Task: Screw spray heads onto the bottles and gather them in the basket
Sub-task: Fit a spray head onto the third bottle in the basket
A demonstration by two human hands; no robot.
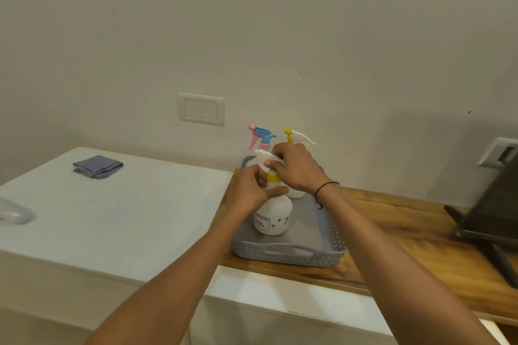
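Here the left hand (249, 190) should steady the bottle (273, 214) neck while the right hand (294, 168), its grip pinching the spray head (265, 154), turns it squarely tight.

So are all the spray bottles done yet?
Nearly. Two bottles at the back of the grey basket already wear heads, one blue and pink, one white and yellow. The left hand holds a third bottle inside the basket while the right hand grips its spray head. No loose bottles show elsewhere.
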